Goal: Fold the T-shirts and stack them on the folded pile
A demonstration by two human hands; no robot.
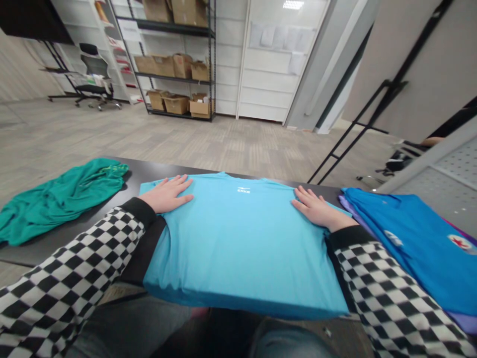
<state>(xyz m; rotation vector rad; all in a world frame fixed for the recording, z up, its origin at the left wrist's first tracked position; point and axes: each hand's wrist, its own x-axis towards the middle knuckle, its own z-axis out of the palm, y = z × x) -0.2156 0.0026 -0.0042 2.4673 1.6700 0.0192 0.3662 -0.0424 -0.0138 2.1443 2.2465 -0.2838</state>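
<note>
A light blue T-shirt (242,243) with a small white logo lies flat and squared on the dark table (156,174), its lower edge hanging over the table's near edge. My left hand (167,194) rests palm down on the shirt's left top corner, fingers spread. My right hand (315,209) presses flat near the right side of the shirt. Neither hand grips the cloth. Checkered sleeves cover both forearms.
A crumpled green garment (61,199) lies on the table to the left. A stack of blue and purple shirts (413,243) lies to the right. Behind the table are carpet, metal shelves (175,62) of cardboard boxes and an office chair (93,77).
</note>
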